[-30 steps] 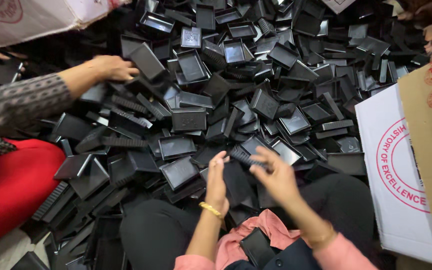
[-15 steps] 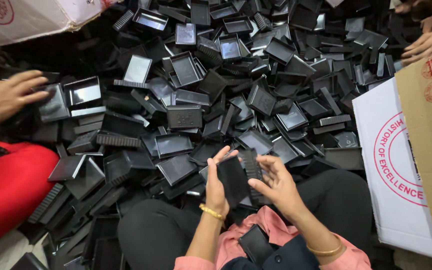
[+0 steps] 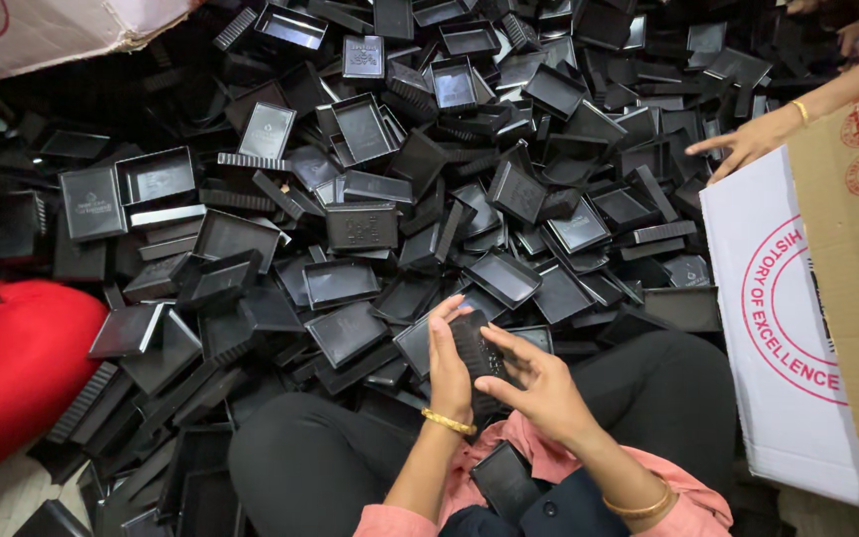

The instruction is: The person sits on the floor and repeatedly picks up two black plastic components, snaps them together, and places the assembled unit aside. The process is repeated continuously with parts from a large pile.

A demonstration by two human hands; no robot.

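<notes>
Hundreds of shallow black plastic trays (image 3: 362,129) are being heaped across the floor, which is mostly getting buried under them. Cardboard boxes (image 3: 817,308) are being kept at the right and top-left edges; what's inside can't really be made out. One small black tray (image 3: 476,348) is being gripped over the lap by the left hand (image 3: 448,363), fingers curled round it, while it's being touched by the right hand (image 3: 539,383), fingers half spread. Another black piece (image 3: 505,479) is being rested on the lap. A co-worker's hand (image 3: 748,144) is being stretched over the pile.

Pink sleeves, gold bangles on both wrists, black trousers
</notes>
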